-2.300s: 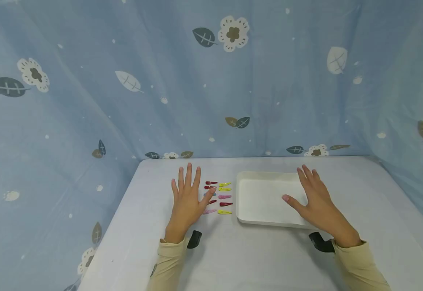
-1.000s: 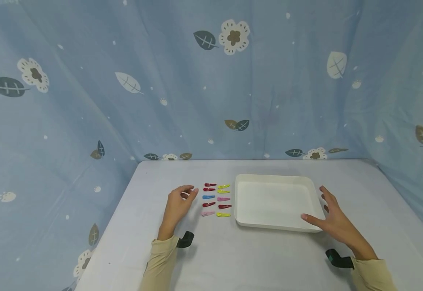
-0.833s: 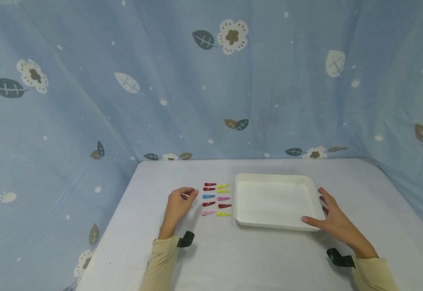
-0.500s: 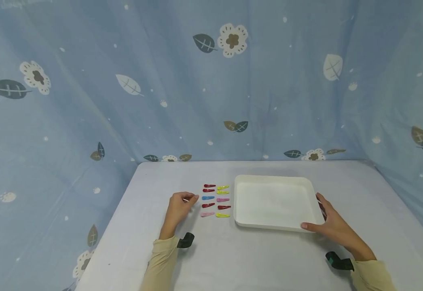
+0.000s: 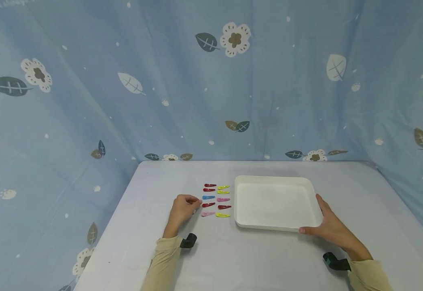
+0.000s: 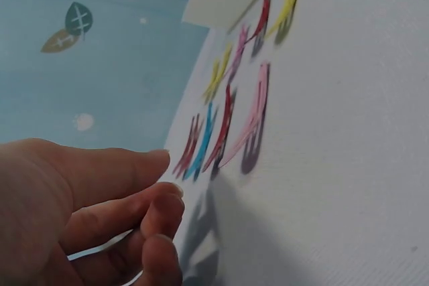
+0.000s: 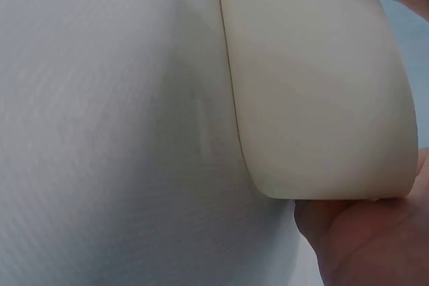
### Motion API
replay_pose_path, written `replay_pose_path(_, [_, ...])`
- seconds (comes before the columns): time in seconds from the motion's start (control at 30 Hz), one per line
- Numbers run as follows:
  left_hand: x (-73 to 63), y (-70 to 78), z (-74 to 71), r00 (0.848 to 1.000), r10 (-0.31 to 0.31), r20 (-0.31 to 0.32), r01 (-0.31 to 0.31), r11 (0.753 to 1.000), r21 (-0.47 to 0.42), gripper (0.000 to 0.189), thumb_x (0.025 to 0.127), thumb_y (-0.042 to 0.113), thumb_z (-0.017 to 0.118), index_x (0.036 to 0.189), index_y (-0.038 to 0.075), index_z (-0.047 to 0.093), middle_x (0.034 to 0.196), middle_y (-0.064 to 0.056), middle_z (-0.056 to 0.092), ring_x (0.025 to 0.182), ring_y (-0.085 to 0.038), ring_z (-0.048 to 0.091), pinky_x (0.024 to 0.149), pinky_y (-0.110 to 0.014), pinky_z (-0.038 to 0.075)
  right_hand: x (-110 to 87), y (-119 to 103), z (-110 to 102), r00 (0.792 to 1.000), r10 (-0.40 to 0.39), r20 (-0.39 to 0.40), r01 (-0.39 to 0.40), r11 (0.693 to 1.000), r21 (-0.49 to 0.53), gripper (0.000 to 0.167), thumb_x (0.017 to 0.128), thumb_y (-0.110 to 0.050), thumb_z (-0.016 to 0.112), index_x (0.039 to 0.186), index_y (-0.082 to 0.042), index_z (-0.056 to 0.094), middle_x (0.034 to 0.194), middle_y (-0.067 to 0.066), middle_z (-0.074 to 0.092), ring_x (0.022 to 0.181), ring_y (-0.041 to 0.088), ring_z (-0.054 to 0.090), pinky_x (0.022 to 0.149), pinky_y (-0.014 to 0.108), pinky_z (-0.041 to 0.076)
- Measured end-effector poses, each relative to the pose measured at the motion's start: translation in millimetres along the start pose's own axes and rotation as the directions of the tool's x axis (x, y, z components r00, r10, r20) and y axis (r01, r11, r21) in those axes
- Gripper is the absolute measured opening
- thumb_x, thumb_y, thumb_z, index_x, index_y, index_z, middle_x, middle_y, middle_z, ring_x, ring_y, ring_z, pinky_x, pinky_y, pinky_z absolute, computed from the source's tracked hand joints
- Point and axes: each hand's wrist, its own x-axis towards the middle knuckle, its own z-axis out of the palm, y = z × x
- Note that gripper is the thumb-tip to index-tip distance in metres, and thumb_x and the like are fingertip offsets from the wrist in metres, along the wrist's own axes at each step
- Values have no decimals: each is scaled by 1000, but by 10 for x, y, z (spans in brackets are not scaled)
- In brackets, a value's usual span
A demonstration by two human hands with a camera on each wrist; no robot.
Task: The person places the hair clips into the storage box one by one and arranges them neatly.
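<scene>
Two columns of snap hair clips lie on the white table left of a white tray. My left hand hovers beside the left column, near the blue hair clip and a red hair clip. In the left wrist view, its thumb and loosely bent fingers hold nothing; the pink hair clip lies closest to the camera. My right hand grips the tray's near right corner, thumb on the front side and fingers along the right side. The right wrist view shows the tray's outer wall close up.
More clips fill the right column: a yellow clip, a red clip, a pink clip and others. The white table meets a blue patterned curtain behind and at both sides.
Both hands were spread flat above the table at first. The left hand lowered beside the clips and edged toward them; the right hand moved outward, then closed on the tray's corner.
</scene>
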Motion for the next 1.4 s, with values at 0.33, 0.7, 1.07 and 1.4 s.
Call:
replay_pose_path(0.33, [-20, 32, 86, 998, -69, 3, 69, 995, 70, 19, 90, 26, 80, 90, 7, 78, 83, -4, 72, 71, -16, 58, 63, -27, 44, 16, -21, -13, 1000, 7, 3, -7, 1000, 2, 142, 76, -36, 90, 162, 0, -16, 166, 41, -3, 147, 67, 11, 107, 83, 23])
replay_pose_path(0.7, [-41, 68, 156, 996, -80, -31, 84, 984, 158, 18, 87, 28, 83, 82, 11, 76, 72, 1, 66, 64, -14, 55, 57, -28, 40, 25, -63, 27, 1000, 0, -8, 0, 1000, 11, 140, 77, -36, 90, 163, -2, -16, 167, 40, -2, 147, 66, 16, 106, 83, 26])
replay_pose_path(1.07, [-54, 90, 170, 995, -99, -13, 99, 982, 160, 14, 88, 23, 80, 84, 10, 74, 72, 1, 65, 63, -13, 55, 57, -28, 39, 27, -74, 52, 1000, 10, -9, -10, 1000, 13, 140, 77, -37, 90, 163, -3, -16, 167, 39, -2, 146, 64, 19, 105, 82, 28])
replay_pose_path(1.4, [-57, 105, 145, 997, -78, 27, 75, 992, 101, 12, 90, 19, 76, 88, 7, 72, 77, -2, 65, 69, -15, 55, 61, -28, 41, 27, -81, 47, 1000, 8, -6, -8, 1000, 0, 139, 78, -38, 89, 162, -1, -16, 167, 40, -2, 147, 66, 16, 105, 82, 28])
